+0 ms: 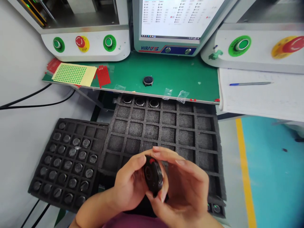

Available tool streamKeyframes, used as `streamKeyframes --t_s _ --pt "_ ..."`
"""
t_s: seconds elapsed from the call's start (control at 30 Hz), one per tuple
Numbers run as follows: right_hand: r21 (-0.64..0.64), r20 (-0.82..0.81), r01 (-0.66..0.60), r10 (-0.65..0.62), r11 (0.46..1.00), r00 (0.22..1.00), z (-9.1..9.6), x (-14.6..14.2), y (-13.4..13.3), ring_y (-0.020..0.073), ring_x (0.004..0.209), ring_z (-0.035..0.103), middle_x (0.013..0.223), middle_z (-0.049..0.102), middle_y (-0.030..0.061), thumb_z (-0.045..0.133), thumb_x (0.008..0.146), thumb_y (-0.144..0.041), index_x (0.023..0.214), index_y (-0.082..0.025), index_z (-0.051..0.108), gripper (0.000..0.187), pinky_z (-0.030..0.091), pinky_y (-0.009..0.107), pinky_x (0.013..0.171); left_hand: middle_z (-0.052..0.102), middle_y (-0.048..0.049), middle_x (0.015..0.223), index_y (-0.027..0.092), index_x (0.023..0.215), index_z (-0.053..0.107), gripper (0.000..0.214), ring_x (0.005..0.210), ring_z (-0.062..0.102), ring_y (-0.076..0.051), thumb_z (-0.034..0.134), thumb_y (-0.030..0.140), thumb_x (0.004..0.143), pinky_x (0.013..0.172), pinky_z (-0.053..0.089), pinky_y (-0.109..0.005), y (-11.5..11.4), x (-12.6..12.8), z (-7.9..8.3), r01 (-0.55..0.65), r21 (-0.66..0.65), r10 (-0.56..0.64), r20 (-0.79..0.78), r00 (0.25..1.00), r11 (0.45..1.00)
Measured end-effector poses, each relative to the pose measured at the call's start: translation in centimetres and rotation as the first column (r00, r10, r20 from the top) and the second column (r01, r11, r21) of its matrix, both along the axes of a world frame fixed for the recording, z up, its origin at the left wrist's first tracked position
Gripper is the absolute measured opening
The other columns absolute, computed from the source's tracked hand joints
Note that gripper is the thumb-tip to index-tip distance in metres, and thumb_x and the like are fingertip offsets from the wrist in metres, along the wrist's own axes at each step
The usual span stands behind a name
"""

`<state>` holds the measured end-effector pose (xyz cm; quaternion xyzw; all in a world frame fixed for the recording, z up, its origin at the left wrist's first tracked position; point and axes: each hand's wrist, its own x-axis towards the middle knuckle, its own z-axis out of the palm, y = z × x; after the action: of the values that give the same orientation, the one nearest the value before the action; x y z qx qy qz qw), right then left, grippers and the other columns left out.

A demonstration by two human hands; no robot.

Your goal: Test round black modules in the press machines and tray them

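- Head view: left hand (130, 182) curled, thumb and fingers gripping one edge of a dark round watch case (152, 177).
- Right hand (184, 185) cupped, fingertips closed on the opposite edge.
- Case tilted, above the large foam tray (169, 131).
- Second case (148, 81) lies on green bench (125, 71).

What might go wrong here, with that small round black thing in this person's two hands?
The round black watch-like piece might slip, since only the bare fingers of the left hand and right hand hold it. The dark round watch case could get knocked off, as it lies near the front edge of the green tabletop. Crumpled clear plastic scraps at that edge might drop too.
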<state>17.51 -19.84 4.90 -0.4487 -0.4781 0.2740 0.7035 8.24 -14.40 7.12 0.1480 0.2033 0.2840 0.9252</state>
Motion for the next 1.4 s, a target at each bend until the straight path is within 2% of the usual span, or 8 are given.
streamKeyframes --t_s 0.17,0.63,0.73,0.83,0.93,1.03,1.2,1.4 --pt "-0.093 -0.009 -0.036 0.035 0.995 0.999 -0.4 0.7 -0.2 0.0308 0.115 0.062 0.116 0.067 0.0068 0.072 0.065 0.000 0.136 -0.033 0.045 0.082 0.048 0.060 0.101 0.043 0.0032 0.046 0.014 0.079 0.063 0.036 0.043 0.036 -0.009 0.052 0.046 0.091 0.048 0.035 -0.020 -0.2 0.3 -0.2 0.014 0.012 -0.014 -0.014 1.000 1.000" --pt "0.015 -0.178 -0.155 0.155 0.988 0.972 -1.7 0.9 0.0 0.0232 0.106 0.067 0.108 0.073 0.0047 0.082 0.075 -0.027 0.132 -0.032 0.050 0.066 0.054 0.045 0.098 0.046 0.0018 0.050 0.014 0.080 0.060 0.032 0.041 0.031 -0.008 0.047 0.039 0.095 0.042 0.022 -0.020 -0.8 0.3 -0.6 0.004 0.119 -0.014 0.077 0.997 0.993" --pt "-0.002 -0.214 -0.145 0.141 0.989 0.966 -1.7 1.0 1.7 0.0225 0.107 0.066 0.106 0.073 0.0041 0.083 0.072 -0.024 0.125 -0.032 0.054 0.062 0.055 0.042 0.095 0.045 0.0015 0.049 0.012 0.076 0.061 0.030 0.044 0.034 -0.009 0.054 0.038 0.091 0.045 0.024 -0.021 0.9 0.6 -0.4 0.011 0.096 -0.013 0.023 1.000 0.995" --pt "-0.066 -0.245 -0.101 0.082 0.993 0.966 -2.4 1.4 5.9 0.0209 0.103 0.067 0.106 0.071 0.0039 0.081 0.069 -0.017 0.116 -0.029 0.055 0.055 0.056 0.037 0.090 0.043 0.0013 0.048 0.012 0.066 0.057 0.027 0.048 0.040 -0.010 0.057 0.029 0.087 0.050 0.031 -0.021 5.1 2.0 -0.7 -0.031 -0.014 0.030 -0.058 0.998 0.999" --pt "-0.139 -0.219 -0.013 -0.018 0.990 0.976 -4.1 2.0 11.2 0.0199 0.101 0.067 0.109 0.069 0.0047 0.080 0.066 -0.022 0.110 -0.027 0.051 0.053 0.055 0.037 0.091 0.038 0.0034 0.047 0.013 0.062 0.051 0.025 0.044 0.038 -0.008 0.049 0.017 0.087 0.048 0.031 -0.020 10.1 4.2 -2.2 -0.175 -0.132 0.164 -0.092 0.982 0.976" --pt "-0.148 -0.139 0.045 -0.066 0.988 0.988 -6.5 2.5 15.1 0.0210 0.098 0.067 0.105 0.068 0.0058 0.076 0.065 -0.022 0.105 -0.025 0.053 0.046 0.055 0.038 0.091 0.030 0.0071 0.046 0.015 0.061 0.045 0.023 0.039 0.032 -0.005 0.051 0.015 0.084 0.046 0.028 -0.018 13.5 5.8 -5.0 -0.249 -0.117 0.245 -0.050 0.968 0.961" --pt "-0.158 -0.013 -0.005 0.003 0.987 1.000 -10.2 2.8 15.8 0.0211 0.088 0.070 0.098 0.069 0.0043 0.073 0.059 -0.016 0.104 -0.025 0.058 0.048 0.059 0.033 0.078 0.019 0.0091 0.040 0.017 0.056 0.039 0.026 0.036 0.024 -0.005 0.056 0.012 0.075 0.042 0.025 -0.017 14.1 5.4 -9.8 -0.304 -0.139 0.305 -0.014 0.952 0.942" --pt "-0.191 0.016 -0.066 0.071 0.979 0.997 -11.1 3.2 15.4 0.0220 0.098 0.070 0.110 0.070 0.0076 0.073 0.062 -0.014 0.115 -0.024 0.055 0.057 0.058 0.035 0.086 0.018 0.0086 0.042 0.017 0.056 0.040 0.026 0.038 0.029 -0.007 0.059 0.014 0.073 0.045 0.027 -0.018 14.1 4.9 -10.7 -0.282 -0.182 0.281 -0.034 0.959 0.942"
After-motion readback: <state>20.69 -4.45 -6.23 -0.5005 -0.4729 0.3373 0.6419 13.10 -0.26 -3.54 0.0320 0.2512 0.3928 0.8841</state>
